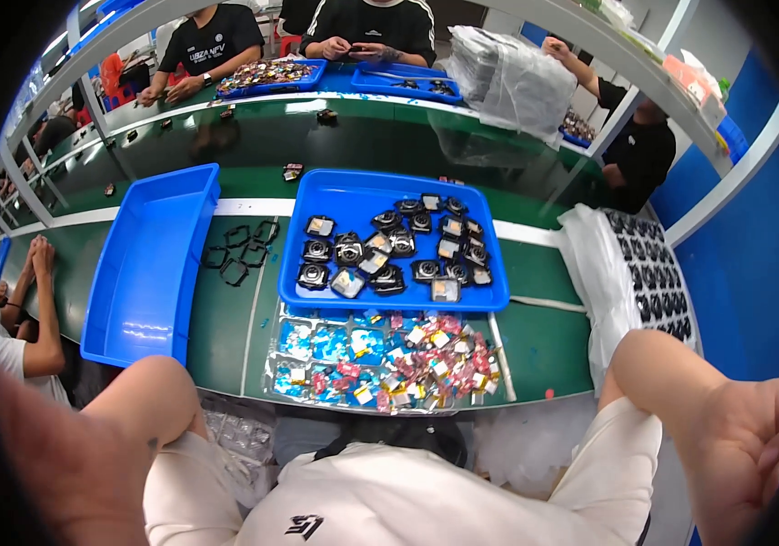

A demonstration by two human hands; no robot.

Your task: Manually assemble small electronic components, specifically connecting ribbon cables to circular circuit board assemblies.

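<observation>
Head view: both of the wearer's hands are raised wide of the bench, close to the lens. Left hand [53, 464] blurred at the near left edge; cannot tell whether spread or pinching. Right hand [758, 437] at the near right, fingers apparently bent inward, tips lost at the dark rim; cannot tell if it grips anything. Neither touches the work surface.

Black modules [399, 241] lie scattered in a shallow blue tray [344, 196], mid-bench between the hands, some showing round fronts, others pale backs. Judged light and stiff-shelled, perhaps a little slick; the pale inserts look the more fragile part. Best hold: finger and thumb on the black side edges, off the round face. Tray likely rigid plastic, best lifted by its two side rims.

Just nearer than the tray, a loose heap of small parts [435, 364], pink, white and blue, probably very light and easily scattered. Left of the tray, thin black frames [235, 253], likely bendable; then a deeper blue bin [144, 300].

Surface: smooth green bench [221, 364]. Right side, rows of black parts [653, 273] beside white sheeting [594, 282]. Far side, co-workers, another loaded tray [271, 73], a plastic-wrapped stack [507, 82]. Blue wall [758, 246] at right.
</observation>
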